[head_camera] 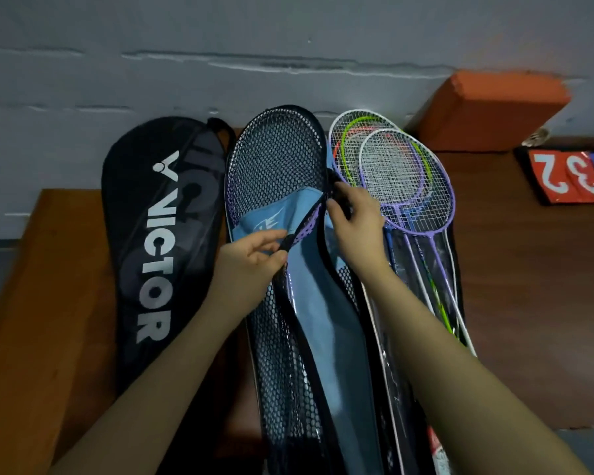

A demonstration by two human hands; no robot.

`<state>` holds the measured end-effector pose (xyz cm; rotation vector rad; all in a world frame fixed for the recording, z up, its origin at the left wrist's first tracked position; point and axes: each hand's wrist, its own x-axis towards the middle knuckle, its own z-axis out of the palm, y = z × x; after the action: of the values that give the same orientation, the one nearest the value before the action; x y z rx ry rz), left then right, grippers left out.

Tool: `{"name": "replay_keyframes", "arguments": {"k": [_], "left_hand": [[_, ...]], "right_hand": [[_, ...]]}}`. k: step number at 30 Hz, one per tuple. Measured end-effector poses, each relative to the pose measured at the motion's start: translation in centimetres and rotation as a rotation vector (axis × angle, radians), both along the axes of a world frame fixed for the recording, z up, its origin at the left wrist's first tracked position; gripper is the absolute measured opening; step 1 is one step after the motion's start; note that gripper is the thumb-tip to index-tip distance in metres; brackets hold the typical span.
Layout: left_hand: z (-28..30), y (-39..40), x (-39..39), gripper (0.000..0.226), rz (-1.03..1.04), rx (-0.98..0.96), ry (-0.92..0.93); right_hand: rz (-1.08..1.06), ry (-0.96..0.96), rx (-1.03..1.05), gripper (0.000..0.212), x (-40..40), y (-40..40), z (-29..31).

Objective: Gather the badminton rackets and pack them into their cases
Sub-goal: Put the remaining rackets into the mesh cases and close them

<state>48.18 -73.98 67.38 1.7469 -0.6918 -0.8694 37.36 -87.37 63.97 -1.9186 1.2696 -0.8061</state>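
Rackets (396, 173) lie loose at right while the left hand (254, 258) and right hand (352, 214) pinch the mesh case's (278, 166) open edge, where strings could snag the netting.

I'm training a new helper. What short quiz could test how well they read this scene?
1. True or false: the Victor case lies left of the mesh case.
2. Which hand pinches the mesh case's edge lower down: left hand or right hand?
3. The loose rackets lie on which side of the mesh case?

Key: 1 true. 2 left. 3 right.
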Motion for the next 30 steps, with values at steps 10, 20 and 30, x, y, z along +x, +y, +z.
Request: {"name": "replay_keyframes", "arguments": {"k": [10,20,30], "left_hand": [[0.6,2.1,0.9,0.033,-0.079,-0.076,0.074],[-1.4,2.2,0.3,0.027,-0.058,-0.111,-0.005],[-5.6,1.1,-1.8,0.040,-0.494,-0.081,-0.747]], "right_hand": [[-0.036,0.041,0.016,0.015,1.8,1.3,0.7],[0.143,0.203,-0.304,0.010,-0.3,3.2,-0.7],[0.370,0.290,-0.258,0.018,-7.6,8.5,-3.5]]}}
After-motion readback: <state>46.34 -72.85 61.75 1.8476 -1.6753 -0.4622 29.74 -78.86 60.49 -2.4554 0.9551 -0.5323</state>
